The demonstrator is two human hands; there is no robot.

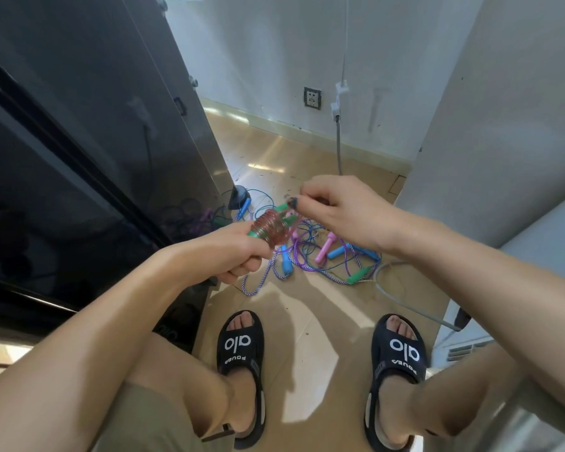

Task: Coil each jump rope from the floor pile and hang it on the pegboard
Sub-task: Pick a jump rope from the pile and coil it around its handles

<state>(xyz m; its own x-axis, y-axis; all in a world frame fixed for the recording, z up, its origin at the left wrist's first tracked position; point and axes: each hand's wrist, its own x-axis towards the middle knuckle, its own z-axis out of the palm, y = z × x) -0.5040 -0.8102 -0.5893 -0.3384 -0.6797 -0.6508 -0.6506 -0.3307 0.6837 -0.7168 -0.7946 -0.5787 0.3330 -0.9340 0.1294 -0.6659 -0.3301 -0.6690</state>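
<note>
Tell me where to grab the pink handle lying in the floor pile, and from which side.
Grip the pink handle around its straight middle, coming down from above. It lies flat on the floor with its upper side clear, while a blue handle sits close on its right and cords cross near its ends. Pinching across the width probably avoids snagging those. Both hands are busy with another rope now.

Black sandals [240,357] on tan floor [310,324], w/ white lettering. Wall socket [312,98] on rear wall, grey cable [339,141] hanging just beside it. Dark glossy cabinet [79,132] along floor's left edge.
</note>
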